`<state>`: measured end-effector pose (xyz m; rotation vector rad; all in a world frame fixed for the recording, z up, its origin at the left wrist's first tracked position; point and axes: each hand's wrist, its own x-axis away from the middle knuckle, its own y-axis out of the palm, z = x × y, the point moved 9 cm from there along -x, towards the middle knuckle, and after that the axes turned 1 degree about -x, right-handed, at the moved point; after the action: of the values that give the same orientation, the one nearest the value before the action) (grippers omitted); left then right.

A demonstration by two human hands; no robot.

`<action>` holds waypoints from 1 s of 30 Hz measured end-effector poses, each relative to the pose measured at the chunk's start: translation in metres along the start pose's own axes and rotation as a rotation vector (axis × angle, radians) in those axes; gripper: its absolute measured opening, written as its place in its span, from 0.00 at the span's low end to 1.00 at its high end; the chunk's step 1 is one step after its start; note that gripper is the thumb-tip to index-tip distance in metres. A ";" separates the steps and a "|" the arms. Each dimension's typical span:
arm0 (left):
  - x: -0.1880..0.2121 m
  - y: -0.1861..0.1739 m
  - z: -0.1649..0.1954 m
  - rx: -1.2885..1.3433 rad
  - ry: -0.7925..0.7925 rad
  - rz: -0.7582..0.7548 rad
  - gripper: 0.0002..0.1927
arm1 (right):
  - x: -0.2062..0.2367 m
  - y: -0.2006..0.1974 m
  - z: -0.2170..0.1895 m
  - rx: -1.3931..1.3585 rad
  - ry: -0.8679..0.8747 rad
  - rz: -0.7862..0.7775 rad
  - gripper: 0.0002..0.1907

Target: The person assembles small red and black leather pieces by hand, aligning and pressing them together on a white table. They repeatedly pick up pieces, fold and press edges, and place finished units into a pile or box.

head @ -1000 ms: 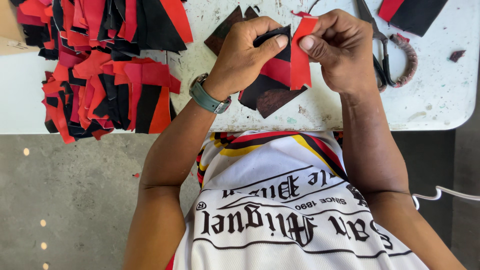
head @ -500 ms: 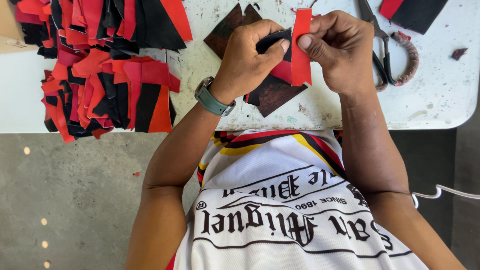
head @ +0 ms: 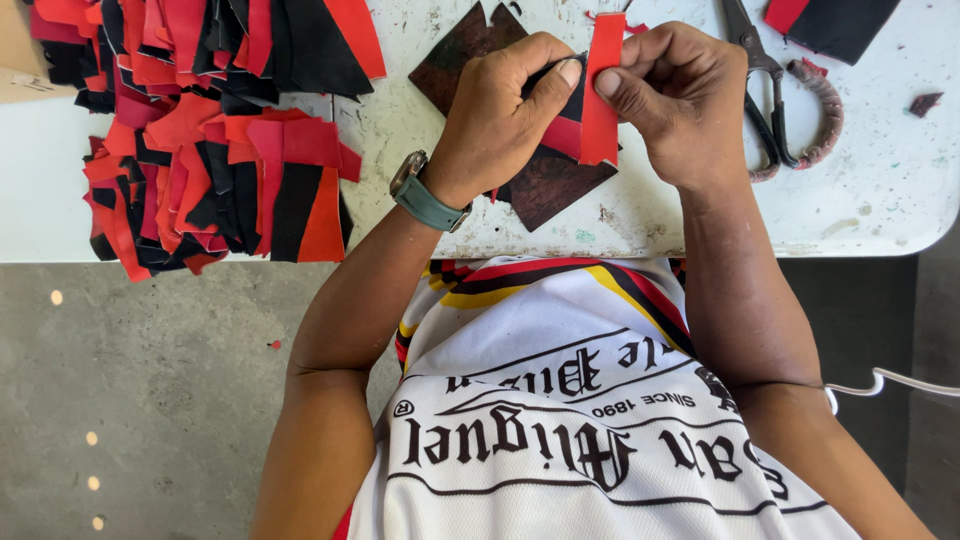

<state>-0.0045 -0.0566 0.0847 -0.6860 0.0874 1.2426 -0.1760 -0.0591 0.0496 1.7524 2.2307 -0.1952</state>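
Both hands are pinching one red strip (head: pixel 602 90) above the white table (head: pixel 880 190): left hand (head: pixel 500 115) gripping it against a black piece (head: pixel 575 100), right hand (head: pixel 680 95) thumb pressing the edge. Edges probably need aligning before pressing. Scissors (head: pixel 775 100) lying just beside.

My view crops the scissors (head: pixel 765 90) and fabric pile (head: pixel 200 130) at the top edge; left hand (head: pixel 500 110) hides a black piece (head: pixel 572 100).
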 end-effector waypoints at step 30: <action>-0.004 0.017 0.022 0.111 -0.032 0.017 0.11 | 0.014 0.014 -0.064 0.606 -0.193 0.225 0.09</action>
<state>-0.0277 -0.0457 0.0966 -0.5696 0.1348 1.2551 -0.1751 -0.0243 0.1066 2.1408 1.9316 -1.0301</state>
